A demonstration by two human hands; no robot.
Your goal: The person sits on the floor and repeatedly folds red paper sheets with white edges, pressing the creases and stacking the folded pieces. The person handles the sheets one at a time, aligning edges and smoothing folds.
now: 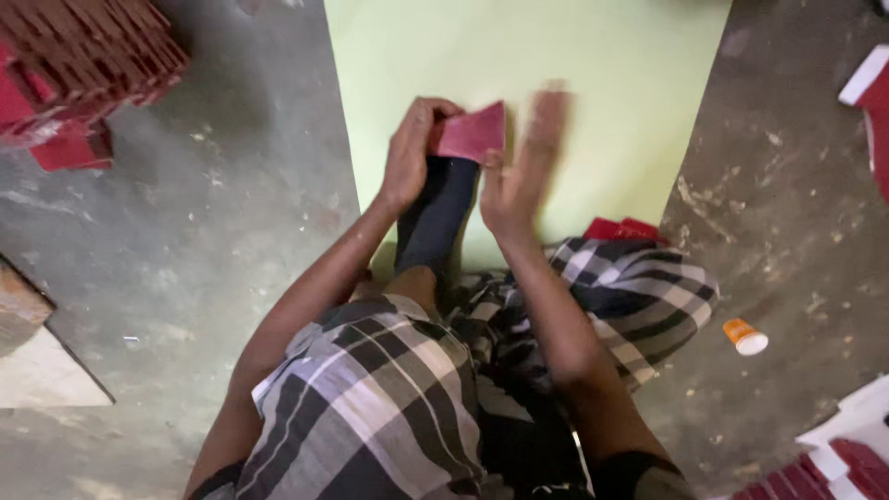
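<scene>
I sit on the floor with a pale green sheet [519, 56] spread in front of me. My left hand [409, 153] grips the left side of a small red card piece [474, 132], held over a dark flat block [440, 218] that stands between my legs. My right hand [523, 167] is beside the red piece on its right, fingers stretched out and blurred, its thumb touching the piece's lower right corner.
A stack of red pieces [83, 56] lies at the upper left. More red and white pieces sit at the right edge [870, 102] and lower right [843, 454]. A small orange and white cap or bottle [745, 336] lies on the grey concrete floor. Another red piece [619, 229] rests by my right knee.
</scene>
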